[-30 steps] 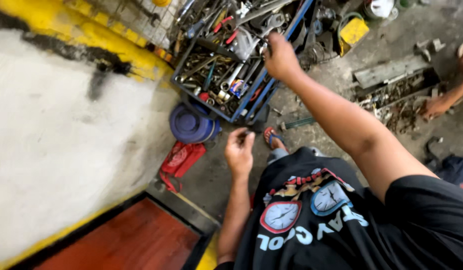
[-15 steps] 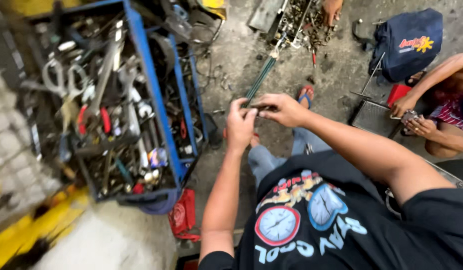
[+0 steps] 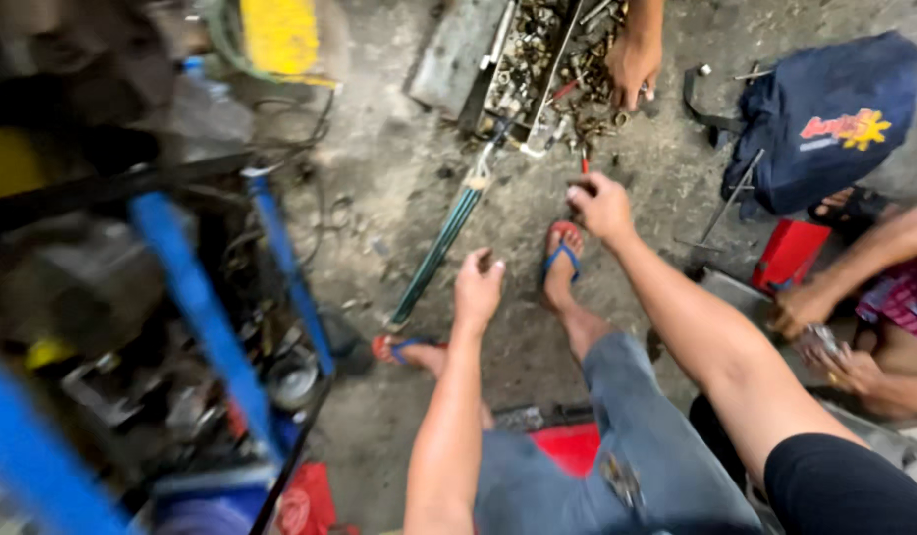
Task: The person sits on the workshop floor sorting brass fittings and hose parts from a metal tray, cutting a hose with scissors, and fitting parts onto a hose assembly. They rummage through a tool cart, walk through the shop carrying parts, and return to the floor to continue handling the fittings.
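Concrete floor [image 3: 399, 188] spreads under us, with a blue rack [image 3: 196, 297] of blurred tools at our left and a tray [image 3: 538, 69] of bolts and scrap ahead, where another person's hand [image 3: 632, 64] rests among the parts. Between rack and tray lies a long green bar [image 3: 440, 248], its axis running from near our left sandal [image 3: 404, 347] up and away toward the tray. Our left hand [image 3: 478, 287] hangs just right of the bar's near half, nearer to it than our right hand [image 3: 599, 206], which is out ahead above our right foot [image 3: 562, 263]. Left fingers are loosely curled around a small dark piece we cannot make out; right fingers are bunched, and we cannot tell whether they hold anything.
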